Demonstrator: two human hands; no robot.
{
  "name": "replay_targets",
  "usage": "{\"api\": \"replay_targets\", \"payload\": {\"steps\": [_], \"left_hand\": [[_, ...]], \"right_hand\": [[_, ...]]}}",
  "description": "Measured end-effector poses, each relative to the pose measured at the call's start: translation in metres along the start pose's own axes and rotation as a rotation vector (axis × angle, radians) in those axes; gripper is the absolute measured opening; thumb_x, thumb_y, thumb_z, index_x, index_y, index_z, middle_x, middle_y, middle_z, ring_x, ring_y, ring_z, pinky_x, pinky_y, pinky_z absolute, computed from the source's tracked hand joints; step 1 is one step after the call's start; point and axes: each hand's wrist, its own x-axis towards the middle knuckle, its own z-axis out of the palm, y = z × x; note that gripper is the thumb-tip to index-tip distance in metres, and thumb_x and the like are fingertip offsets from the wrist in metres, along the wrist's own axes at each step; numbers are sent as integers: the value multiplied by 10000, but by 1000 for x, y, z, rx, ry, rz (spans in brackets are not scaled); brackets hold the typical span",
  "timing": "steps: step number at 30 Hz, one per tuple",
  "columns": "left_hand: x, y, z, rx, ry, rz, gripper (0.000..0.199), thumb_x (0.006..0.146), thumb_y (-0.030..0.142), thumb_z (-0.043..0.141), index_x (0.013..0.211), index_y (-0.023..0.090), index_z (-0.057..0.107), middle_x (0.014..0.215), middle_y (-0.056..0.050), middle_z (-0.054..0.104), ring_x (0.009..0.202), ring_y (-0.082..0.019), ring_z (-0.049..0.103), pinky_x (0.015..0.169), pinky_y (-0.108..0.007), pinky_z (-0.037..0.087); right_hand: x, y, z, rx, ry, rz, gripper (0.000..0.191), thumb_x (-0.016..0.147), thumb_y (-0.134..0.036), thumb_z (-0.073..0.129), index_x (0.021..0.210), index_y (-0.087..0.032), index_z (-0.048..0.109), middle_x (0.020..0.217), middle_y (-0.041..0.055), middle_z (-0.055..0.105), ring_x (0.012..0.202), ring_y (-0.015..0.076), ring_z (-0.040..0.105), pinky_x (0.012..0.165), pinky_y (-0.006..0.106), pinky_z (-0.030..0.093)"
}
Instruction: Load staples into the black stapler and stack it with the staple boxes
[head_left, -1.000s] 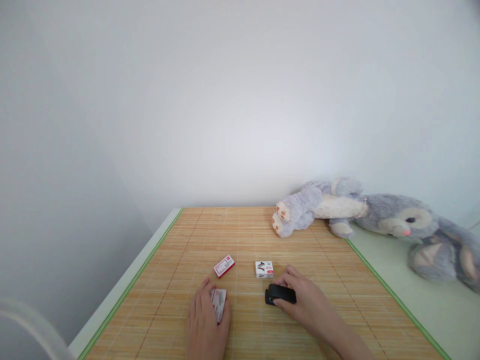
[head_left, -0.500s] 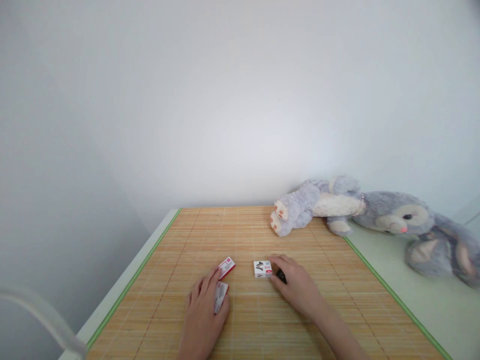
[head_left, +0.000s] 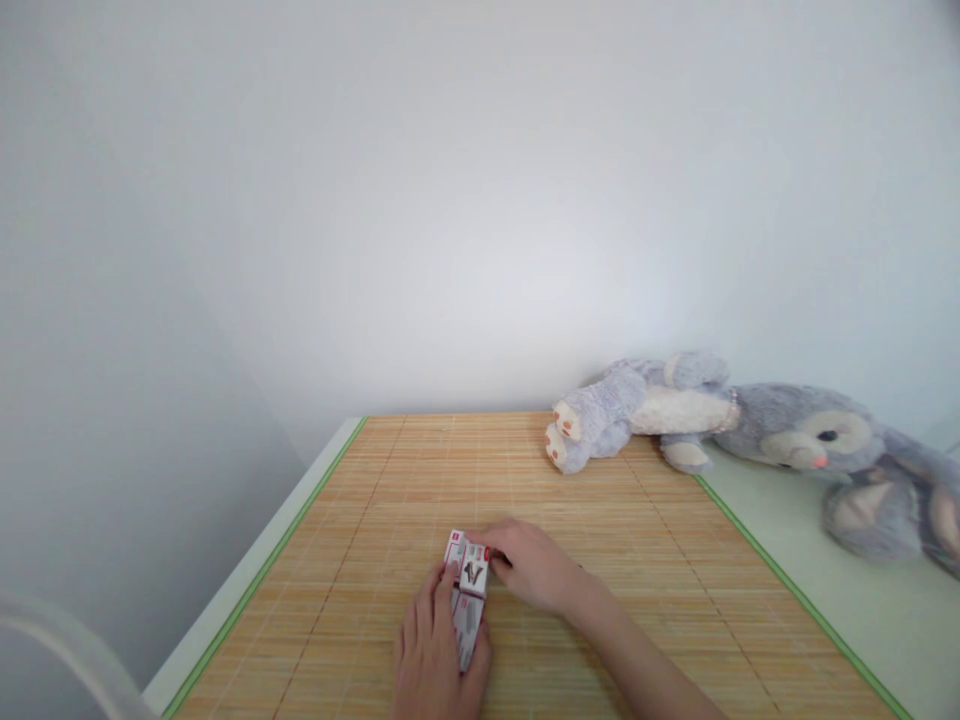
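Several small white-and-red boxes lie close together near the middle front of the bamboo mat. My left hand (head_left: 439, 640) rests over the left side of the group, with fingers on the far-left box (head_left: 454, 550) and the thumb beside the near box (head_left: 468, 625). At the right, the box with a dark clip picture (head_left: 475, 570) touches the others. My right hand (head_left: 529, 565) has its fingers closed on that box's far right corner. The left fingers partly cover the boxes.
A bamboo mat (head_left: 420, 470) with green edging covers much of the pale table (head_left: 787, 510). A grey plush rabbit (head_left: 675, 410) lies along the back right. A blurred white curved object (head_left: 67, 640) shows at the lower left.
My right hand has moved left, bringing the clip-picture box against the other boxes. My left hand and its boxes have shifted slightly right and nearer, and the boxes are turned more upright in the view.
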Motion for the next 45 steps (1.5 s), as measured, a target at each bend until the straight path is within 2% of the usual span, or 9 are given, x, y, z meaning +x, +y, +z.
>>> {"api": "replay_targets", "payload": {"steps": [6,11,16,20,24,28,34,40,45], "left_hand": [[-4,12,1,31,63,-64,570,938,346,531,1503,292,482,1525,-134,493,1297,-349,539,1029,-557,460],[-2,13,-2,13,71,-74,559,968,413,528,1509,292,465,1533,-126,490,1305,-334,531,1053,-565,455],[-2,7,-1,-100,18,-115,562,986,443,511,1517,274,444,1556,-127,466,1386,-334,484,1112,-587,442],[-8,-18,-5,-250,22,-76,540,1013,327,408,1543,222,396,1574,-133,445,1446,-292,441,1187,-574,407],[-13,-52,-24,-211,-121,82,782,892,274,584,1612,282,280,1581,-110,471,1442,-338,458,1177,-617,421],[-5,-68,-38,-137,-197,190,947,829,231,646,1640,339,170,1632,-68,412,1475,-336,430,1183,-573,445],[10,-53,-28,-38,-185,274,969,859,263,627,1651,323,73,1671,-72,336,1521,-333,360,1230,-593,371],[2,-45,-15,-31,-134,220,990,844,209,594,1655,278,29,1687,-101,293,1540,-349,312,1211,-602,396],[-5,-68,-15,-26,-103,144,825,945,319,539,1651,286,113,1690,-91,292,1547,-332,301,1214,-610,380]], "right_hand": [[-13,-6,0,55,145,123,542,826,-191,696,1362,-211,621,1328,94,646,1244,237,574,1060,305,418],[-51,2,-12,-87,150,406,254,810,-384,767,982,-224,672,999,46,714,916,228,655,776,292,436],[-72,8,3,-35,300,638,413,896,-636,638,866,-224,652,804,32,692,761,222,640,661,290,376],[-83,9,17,332,327,576,460,938,-635,564,854,-195,667,738,7,622,681,188,575,618,281,389],[-102,8,21,586,197,420,457,775,-414,789,1167,-207,678,822,-30,586,727,169,551,633,251,415],[-104,10,24,532,168,351,398,749,-233,733,1143,-226,682,827,-43,578,746,162,553,645,236,412],[-80,2,35,319,153,358,152,731,-210,719,879,-221,689,694,-67,575,644,137,532,584,222,341],[-67,-17,44,164,126,357,114,724,-224,739,796,-233,651,696,-69,630,642,135,563,604,230,320],[-54,-29,55,115,95,306,116,744,-227,724,837,-245,656,760,-50,676,687,152,600,619,232,334]]}}
